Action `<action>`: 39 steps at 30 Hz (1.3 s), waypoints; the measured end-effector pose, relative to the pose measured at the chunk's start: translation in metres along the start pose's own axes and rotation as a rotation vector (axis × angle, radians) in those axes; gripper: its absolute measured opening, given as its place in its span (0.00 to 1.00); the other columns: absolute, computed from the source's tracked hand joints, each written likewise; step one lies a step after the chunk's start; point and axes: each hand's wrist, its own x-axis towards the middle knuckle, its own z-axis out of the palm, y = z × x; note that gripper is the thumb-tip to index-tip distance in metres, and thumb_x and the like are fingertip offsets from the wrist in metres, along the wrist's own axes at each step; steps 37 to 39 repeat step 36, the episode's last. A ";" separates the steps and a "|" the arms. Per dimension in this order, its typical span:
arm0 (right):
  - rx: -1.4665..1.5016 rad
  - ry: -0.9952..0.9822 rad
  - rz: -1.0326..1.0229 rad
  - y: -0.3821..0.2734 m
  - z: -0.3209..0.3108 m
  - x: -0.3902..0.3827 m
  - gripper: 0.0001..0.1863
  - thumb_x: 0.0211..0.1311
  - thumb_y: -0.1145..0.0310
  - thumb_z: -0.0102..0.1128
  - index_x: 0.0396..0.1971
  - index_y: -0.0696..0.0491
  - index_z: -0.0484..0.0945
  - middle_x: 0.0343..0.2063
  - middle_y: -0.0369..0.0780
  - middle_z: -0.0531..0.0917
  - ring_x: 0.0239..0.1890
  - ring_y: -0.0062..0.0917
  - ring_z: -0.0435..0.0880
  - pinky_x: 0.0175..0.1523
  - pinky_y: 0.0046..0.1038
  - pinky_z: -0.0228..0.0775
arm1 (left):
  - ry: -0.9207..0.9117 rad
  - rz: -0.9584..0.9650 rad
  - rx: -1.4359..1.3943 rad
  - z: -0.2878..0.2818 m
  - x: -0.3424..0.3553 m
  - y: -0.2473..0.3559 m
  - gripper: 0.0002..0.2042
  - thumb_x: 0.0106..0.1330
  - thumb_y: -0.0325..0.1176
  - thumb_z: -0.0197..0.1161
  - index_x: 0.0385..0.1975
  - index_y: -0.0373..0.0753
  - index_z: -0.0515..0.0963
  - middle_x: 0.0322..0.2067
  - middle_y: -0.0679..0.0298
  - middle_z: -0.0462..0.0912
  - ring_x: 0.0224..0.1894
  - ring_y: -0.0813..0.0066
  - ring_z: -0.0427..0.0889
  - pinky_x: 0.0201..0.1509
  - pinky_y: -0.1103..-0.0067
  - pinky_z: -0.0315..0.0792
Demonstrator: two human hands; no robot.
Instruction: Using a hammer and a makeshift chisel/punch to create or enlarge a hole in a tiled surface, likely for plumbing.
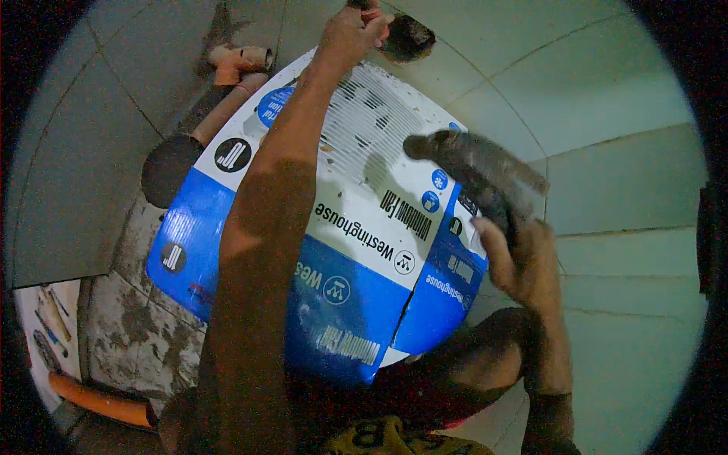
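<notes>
My left hand [350, 36] reaches far forward with its fingers closed around a small dark and reddish tool, perhaps a chisel; most of it is hidden. Just right of that hand is a rough, dark hole [409, 39] broken in the tiled surface. My right hand [527, 262] grips a hammer, whose dark head [481, 161] is smeared by motion and hangs above the right side of the cardboard. Beneath both arms lies a blue and white cardboard box [356, 227], with bits of debris [371, 114] scattered over its far part.
An orange pipe fitting [241, 62] joins a pipe at the far left, beside a dark round shape [171, 171]. An orange pipe piece [102, 400] lies at lower left, near several hand tools [53, 326]. Pale tiles [622, 182] stand at the right. My bent knee is close below the box.
</notes>
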 end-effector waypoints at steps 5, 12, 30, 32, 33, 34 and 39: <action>-0.155 0.320 -0.243 -0.016 -0.025 0.045 0.13 0.65 0.64 0.56 0.39 0.59 0.75 0.17 0.42 0.77 0.20 0.29 0.75 0.28 0.27 0.68 | 0.041 0.027 0.350 0.007 -0.008 0.019 0.15 0.64 0.41 0.61 0.28 0.31 0.78 0.21 0.57 0.80 0.25 0.67 0.78 0.32 0.71 0.72; -0.133 0.680 -0.726 -0.047 -0.038 0.118 0.15 0.68 0.60 0.53 0.34 0.59 0.71 0.17 0.44 0.76 0.19 0.30 0.76 0.25 0.31 0.67 | 0.165 0.122 0.392 0.021 -0.018 0.016 0.16 0.64 0.41 0.61 0.27 0.32 0.77 0.23 0.52 0.80 0.27 0.56 0.79 0.33 0.66 0.72; -0.440 0.375 -0.351 -0.032 -0.024 0.150 0.17 0.65 0.56 0.55 0.41 0.56 0.72 0.26 0.52 0.81 0.29 0.49 0.81 0.32 0.41 0.72 | 0.258 0.113 0.483 0.034 -0.010 -0.002 0.16 0.63 0.43 0.62 0.25 0.33 0.76 0.24 0.46 0.79 0.30 0.47 0.79 0.34 0.61 0.71; -0.381 0.467 -0.367 -0.031 -0.029 0.136 0.20 0.64 0.53 0.56 0.42 0.56 0.72 0.22 0.52 0.81 0.25 0.51 0.80 0.30 0.44 0.72 | 0.246 0.367 0.626 0.030 -0.012 -0.009 0.17 0.63 0.43 0.62 0.26 0.32 0.76 0.25 0.45 0.79 0.31 0.45 0.79 0.35 0.60 0.71; -0.227 0.519 -0.489 -0.029 -0.040 0.126 0.18 0.66 0.56 0.54 0.39 0.58 0.70 0.19 0.48 0.78 0.21 0.41 0.78 0.26 0.38 0.69 | 0.237 0.366 0.621 0.034 -0.011 -0.010 0.17 0.63 0.43 0.62 0.26 0.32 0.76 0.25 0.45 0.79 0.31 0.45 0.79 0.35 0.60 0.71; -0.074 0.571 -0.609 -0.035 -0.046 0.119 0.17 0.68 0.59 0.52 0.36 0.60 0.68 0.17 0.44 0.76 0.17 0.32 0.76 0.21 0.31 0.66 | 0.264 0.367 0.603 0.038 -0.008 -0.009 0.16 0.63 0.43 0.62 0.27 0.33 0.76 0.26 0.45 0.79 0.32 0.46 0.79 0.35 0.59 0.72; 0.103 0.646 -0.678 -0.040 -0.037 0.122 0.18 0.67 0.56 0.54 0.37 0.58 0.68 0.19 0.45 0.78 0.18 0.32 0.78 0.22 0.31 0.68 | 0.279 0.329 0.540 0.037 -0.007 -0.002 0.14 0.61 0.42 0.65 0.28 0.36 0.77 0.27 0.47 0.81 0.29 0.49 0.81 0.34 0.58 0.72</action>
